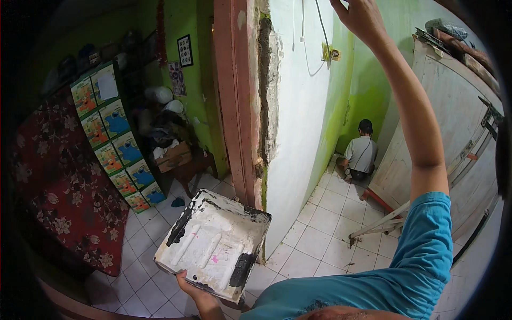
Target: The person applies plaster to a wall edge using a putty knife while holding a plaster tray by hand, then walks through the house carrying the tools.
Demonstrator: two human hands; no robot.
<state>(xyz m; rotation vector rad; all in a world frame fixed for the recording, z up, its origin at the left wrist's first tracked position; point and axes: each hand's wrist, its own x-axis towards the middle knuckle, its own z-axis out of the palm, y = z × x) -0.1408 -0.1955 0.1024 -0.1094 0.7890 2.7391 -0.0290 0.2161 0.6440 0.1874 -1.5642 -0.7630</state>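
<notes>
Left hand (198,294) clasps a tray (209,242) by its near edge above tiled floor (316,242). Right hand (361,17) is raised before a wall (298,133), grip unclear.

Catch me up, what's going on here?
A person's left grip holds a paint-smeared tray by its near edge, above the tiled floor. The right grip is raised high by the white wall; its fingers are cut off by the frame, so I can't tell what it holds or touches. A second person is low on the floor near the green corner, back turned.
</notes>
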